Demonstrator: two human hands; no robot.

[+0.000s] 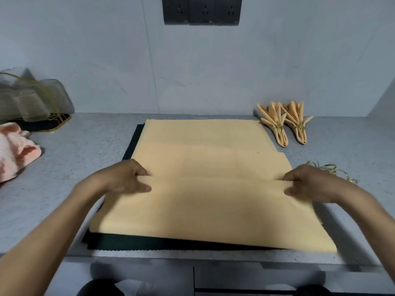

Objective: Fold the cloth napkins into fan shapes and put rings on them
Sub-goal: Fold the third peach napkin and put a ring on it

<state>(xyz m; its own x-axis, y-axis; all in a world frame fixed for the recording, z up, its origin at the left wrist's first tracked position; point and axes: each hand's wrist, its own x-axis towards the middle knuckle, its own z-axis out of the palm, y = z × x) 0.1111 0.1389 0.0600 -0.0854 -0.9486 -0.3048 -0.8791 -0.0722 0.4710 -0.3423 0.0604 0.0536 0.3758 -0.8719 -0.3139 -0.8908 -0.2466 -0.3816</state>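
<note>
A pale orange cloth napkin (205,206) lies spread over a dark green mat (149,242) on the grey counter. A raised pleat runs across its middle. My left hand (126,178) pinches the pleat's left end and my right hand (310,182) pinches its right end. Two finished fan-folded napkins stand at the back right, one (275,122) beside the other (298,120), each bound by a gold ring. Loose gold rings (329,169) lie just behind my right hand.
A pink towel (15,150) lies crumpled at the left edge. Behind it a dark tray (42,124) carries clear glass pieces. The wall with dark sockets (202,10) closes the back. The counter's front edge (192,256) runs below the mat.
</note>
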